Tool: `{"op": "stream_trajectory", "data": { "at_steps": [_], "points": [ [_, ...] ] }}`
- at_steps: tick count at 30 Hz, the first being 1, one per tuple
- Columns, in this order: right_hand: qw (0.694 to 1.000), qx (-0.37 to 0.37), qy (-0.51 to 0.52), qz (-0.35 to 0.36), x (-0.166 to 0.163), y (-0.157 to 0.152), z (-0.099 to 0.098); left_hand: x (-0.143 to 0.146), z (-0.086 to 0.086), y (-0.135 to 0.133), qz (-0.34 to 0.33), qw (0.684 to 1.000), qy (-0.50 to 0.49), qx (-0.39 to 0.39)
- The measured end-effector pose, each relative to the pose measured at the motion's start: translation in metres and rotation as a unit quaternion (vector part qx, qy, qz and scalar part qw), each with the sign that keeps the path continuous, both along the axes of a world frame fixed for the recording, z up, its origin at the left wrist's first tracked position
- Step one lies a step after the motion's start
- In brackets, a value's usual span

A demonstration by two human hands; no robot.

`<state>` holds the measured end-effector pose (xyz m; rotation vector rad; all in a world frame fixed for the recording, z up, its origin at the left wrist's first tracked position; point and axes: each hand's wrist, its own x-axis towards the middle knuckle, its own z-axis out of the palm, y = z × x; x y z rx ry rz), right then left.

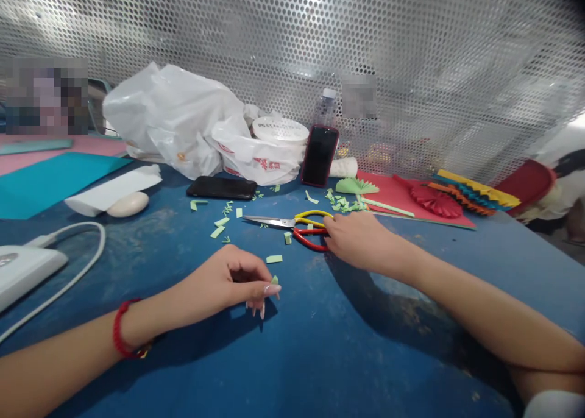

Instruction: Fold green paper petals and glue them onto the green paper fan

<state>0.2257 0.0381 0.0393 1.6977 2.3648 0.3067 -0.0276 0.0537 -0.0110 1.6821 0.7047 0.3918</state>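
Bare forearms enter from both lower corners over a blue counter, and a red bracelet circles the left wrist. The left hand sits at lower centre, fingers curled together, pinching a small green paper scrap at the fingertips. The right hand lies over the yellow-and-red handles of closed steel scissors, fingers together; whether it is clamped on them cannot be determined. The blades point left, and the scissors lie flat on the counter, well clear of the pinched scrap. Loose green paper scraps are scattered around them.

At upper centre, a white lidded plastic tub stands against a crumpled white plastic bag; the contents of neither can be seen. A clear plastic bottle stands behind an upright red-cased phone, and a black phone lies flat just left of them. To the right, a green paper fan and a red paper fan rest on a red card. Teal paper lies at upper left.
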Motion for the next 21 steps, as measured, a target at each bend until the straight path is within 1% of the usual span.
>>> {"op": "stream_trajectory", "data": {
  "at_steps": [2, 5, 8, 10, 12, 16, 19, 21],
  "points": [
    [1.0, -0.001, 0.021, 0.006, -0.002, 0.005, -0.011, 0.0, 0.0, 0.0, -0.004, 1.0, 0.001, 0.004],
    [0.993, 0.013, 0.119, 0.019, -0.01, 0.008, -0.023, -0.001, 0.0, 0.0, -0.004, 1.0, 0.006, 0.008],
    [0.971, 0.033, 0.227, 0.067, -0.019, 0.006, -0.034, -0.001, 0.002, 0.0, 0.003, 1.0, 0.006, 0.002],
    [0.956, 0.049, 0.267, 0.109, -0.021, 0.006, -0.043, -0.001, 0.002, -0.001, 0.009, 1.0, 0.008, -0.002],
    [0.946, 0.05, 0.291, 0.135, -0.021, 0.007, -0.053, -0.001, 0.003, -0.001, 0.011, 1.0, 0.011, -0.004],
    [0.936, 0.034, 0.322, 0.136, -0.019, 0.011, -0.065, -0.001, 0.003, -0.001, 0.01, 1.0, 0.005, -0.011],
    [0.927, 0.032, 0.348, 0.139, -0.018, 0.013, -0.066, 0.0, 0.003, -0.001, 0.01, 1.0, -0.002, -0.017],
    [0.918, 0.036, 0.375, 0.125, -0.016, 0.016, -0.065, 0.001, 0.005, -0.003, 0.032, 0.999, -0.014, -0.02]
  ]
}}
